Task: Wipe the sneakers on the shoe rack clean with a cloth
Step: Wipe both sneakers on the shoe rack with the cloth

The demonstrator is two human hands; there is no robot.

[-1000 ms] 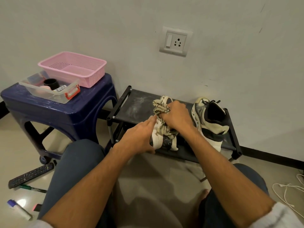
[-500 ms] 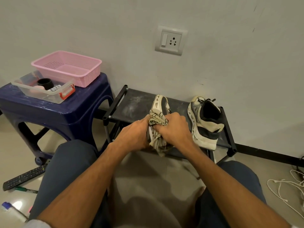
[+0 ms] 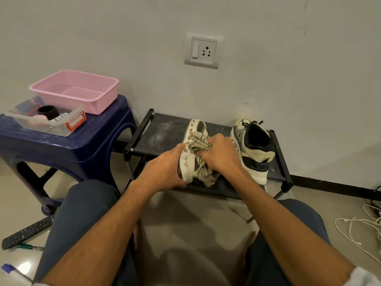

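Two cream, grey and black sneakers stand on a low black shoe rack (image 3: pixel 158 133) against the wall. The left sneaker (image 3: pixel 193 131) lies tipped on its side near the rack's middle. My left hand (image 3: pixel 165 168) holds its near end from the left, fingers curved against the sole edge. My right hand (image 3: pixel 220 153) grips a bunched striped cream-and-dark cloth (image 3: pixel 198 142) and presses it on that sneaker's upper side; more of the cloth hangs below my hand. The right sneaker (image 3: pixel 253 147) stands upright beside my right hand, untouched.
A blue plastic stool (image 3: pixel 68 147) left of the rack carries a pink basket (image 3: pixel 76 89) and a clear box (image 3: pixel 45 118) of small items. On the floor lie a remote (image 3: pixel 26 232), pens at the left and white cables (image 3: pixel 358 228) at the right. My knees frame the rack.
My right hand with the cloth slid toward the sneaker's near end, then back up toward its middle. My left hand kept its hold on the sneaker.
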